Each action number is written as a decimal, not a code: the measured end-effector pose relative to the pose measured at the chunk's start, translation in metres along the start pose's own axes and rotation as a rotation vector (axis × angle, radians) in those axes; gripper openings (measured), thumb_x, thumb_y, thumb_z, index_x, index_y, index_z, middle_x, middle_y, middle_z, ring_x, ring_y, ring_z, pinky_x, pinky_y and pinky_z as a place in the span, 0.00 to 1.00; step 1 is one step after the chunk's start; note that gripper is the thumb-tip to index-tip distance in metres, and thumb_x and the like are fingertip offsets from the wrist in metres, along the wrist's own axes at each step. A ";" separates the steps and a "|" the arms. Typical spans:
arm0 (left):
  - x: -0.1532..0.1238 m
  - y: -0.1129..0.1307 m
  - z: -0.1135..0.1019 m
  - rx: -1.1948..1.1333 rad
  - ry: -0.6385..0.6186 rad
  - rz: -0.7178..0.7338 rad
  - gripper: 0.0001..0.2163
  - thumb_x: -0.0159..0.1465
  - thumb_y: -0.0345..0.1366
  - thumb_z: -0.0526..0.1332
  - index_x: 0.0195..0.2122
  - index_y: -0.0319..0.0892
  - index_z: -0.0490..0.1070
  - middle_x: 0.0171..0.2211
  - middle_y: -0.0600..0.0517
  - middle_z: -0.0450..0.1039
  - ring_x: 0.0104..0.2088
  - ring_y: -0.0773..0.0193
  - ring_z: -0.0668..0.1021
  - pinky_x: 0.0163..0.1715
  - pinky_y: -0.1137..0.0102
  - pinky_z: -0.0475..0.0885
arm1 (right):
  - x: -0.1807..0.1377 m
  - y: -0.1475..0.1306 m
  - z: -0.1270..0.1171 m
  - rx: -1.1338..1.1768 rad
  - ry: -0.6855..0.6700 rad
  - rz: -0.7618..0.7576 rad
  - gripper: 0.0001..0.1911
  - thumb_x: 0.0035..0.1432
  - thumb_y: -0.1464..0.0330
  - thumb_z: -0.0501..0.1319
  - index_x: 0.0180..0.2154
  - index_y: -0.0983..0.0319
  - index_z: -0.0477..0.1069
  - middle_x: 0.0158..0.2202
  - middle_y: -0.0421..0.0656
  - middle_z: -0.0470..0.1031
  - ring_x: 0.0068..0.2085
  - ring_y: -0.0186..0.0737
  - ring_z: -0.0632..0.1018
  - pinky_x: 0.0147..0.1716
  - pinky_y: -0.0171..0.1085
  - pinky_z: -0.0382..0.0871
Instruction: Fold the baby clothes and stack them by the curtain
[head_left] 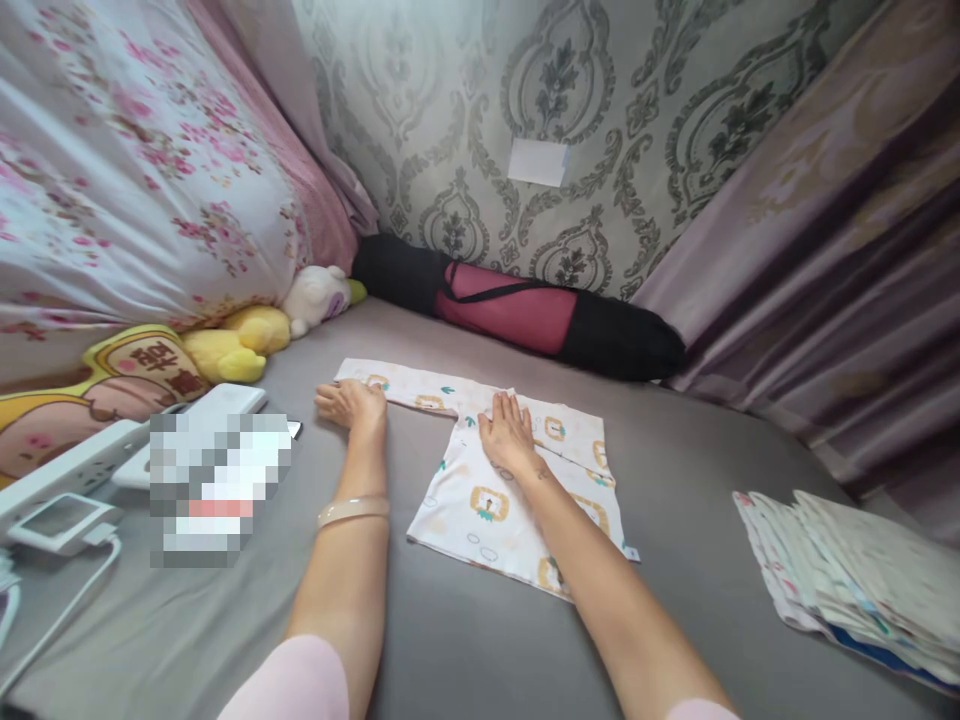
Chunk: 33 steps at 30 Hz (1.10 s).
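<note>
A small white long-sleeved shirt [491,545] printed with orange lion faces and green leaves lies on the grey bed sheet, folded over on its right side. One sleeve stretches out to the left. At the end of that sleeve is my left hand [352,402], its fingers bent around the cuff and its thumb on the fabric; part of the cuff is hidden beneath it. My right hand [508,432] rests flat on the upper body of the shirt, fingers stretched out and palm down.
Folded cloths [885,580] are stacked at the right. A black and red long bag [510,305] lies along the wall. To the left are a power strip [82,465], a white charger [64,522] with cable, a blurred-out object [225,490], and plush toys [240,345].
</note>
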<state>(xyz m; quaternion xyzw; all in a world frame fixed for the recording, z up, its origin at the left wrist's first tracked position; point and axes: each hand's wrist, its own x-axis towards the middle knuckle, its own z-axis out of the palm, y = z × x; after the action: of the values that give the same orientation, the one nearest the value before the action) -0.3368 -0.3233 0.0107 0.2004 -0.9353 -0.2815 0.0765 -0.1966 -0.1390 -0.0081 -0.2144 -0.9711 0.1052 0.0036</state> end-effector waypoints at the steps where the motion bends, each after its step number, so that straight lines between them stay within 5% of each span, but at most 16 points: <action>1: 0.000 0.000 0.000 -0.002 -0.004 0.005 0.16 0.58 0.39 0.60 0.44 0.35 0.73 0.56 0.32 0.63 0.57 0.42 0.65 0.53 0.52 0.63 | 0.000 0.000 0.000 0.001 0.000 0.002 0.34 0.69 0.58 0.39 0.68 0.73 0.44 0.71 0.51 0.41 0.70 0.47 0.42 0.66 0.49 0.31; 7: 0.007 0.000 0.000 -0.189 -0.056 0.096 0.12 0.62 0.40 0.56 0.40 0.39 0.73 0.50 0.35 0.70 0.53 0.42 0.70 0.52 0.53 0.64 | 0.004 0.006 -0.011 0.172 -0.086 -0.021 0.34 0.68 0.59 0.44 0.68 0.71 0.45 0.71 0.51 0.39 0.71 0.47 0.41 0.66 0.49 0.30; 14: 0.012 0.030 0.012 -0.610 -0.174 0.179 0.12 0.64 0.43 0.52 0.44 0.42 0.64 0.35 0.50 0.72 0.36 0.61 0.76 0.37 0.70 0.70 | -0.007 0.031 -0.049 0.817 0.028 0.196 0.29 0.69 0.56 0.41 0.64 0.61 0.57 0.66 0.48 0.60 0.64 0.40 0.64 0.61 0.39 0.58; 21: -0.061 0.083 0.001 -1.074 -0.385 0.505 0.12 0.64 0.45 0.54 0.42 0.43 0.61 0.29 0.55 0.67 0.27 0.68 0.71 0.29 0.74 0.65 | -0.028 0.064 -0.064 1.496 -0.108 0.375 0.30 0.69 0.56 0.34 0.58 0.67 0.61 0.58 0.59 0.69 0.55 0.44 0.75 0.51 0.44 0.70; 26: -0.119 0.096 -0.027 -0.858 -0.908 0.983 0.19 0.65 0.52 0.53 0.50 0.45 0.66 0.49 0.47 0.72 0.48 0.60 0.75 0.44 0.69 0.69 | -0.025 0.094 -0.055 1.584 0.001 0.374 0.41 0.66 0.54 0.23 0.63 0.69 0.56 0.55 0.60 0.72 0.52 0.50 0.76 0.49 0.51 0.70; 29: -0.110 0.089 -0.030 -0.678 -0.862 0.951 0.21 0.66 0.51 0.51 0.54 0.45 0.66 0.55 0.47 0.69 0.53 0.58 0.72 0.50 0.66 0.68 | -0.023 0.110 -0.051 1.409 0.061 0.316 0.42 0.64 0.60 0.17 0.67 0.70 0.49 0.61 0.56 0.67 0.54 0.49 0.75 0.49 0.49 0.69; 33: -0.069 0.075 -0.016 -0.218 -0.785 0.923 0.18 0.59 0.45 0.61 0.47 0.41 0.70 0.44 0.46 0.75 0.42 0.58 0.77 0.43 0.67 0.71 | -0.021 0.120 -0.047 1.251 0.095 0.278 0.43 0.63 0.62 0.16 0.66 0.72 0.51 0.58 0.57 0.70 0.53 0.52 0.75 0.51 0.51 0.66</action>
<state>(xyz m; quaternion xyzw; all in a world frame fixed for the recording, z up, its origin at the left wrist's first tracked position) -0.2946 -0.2455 0.0634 -0.3526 -0.8498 -0.3662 -0.1395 -0.1254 -0.0317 0.0135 -0.3001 -0.6880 0.6417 0.1574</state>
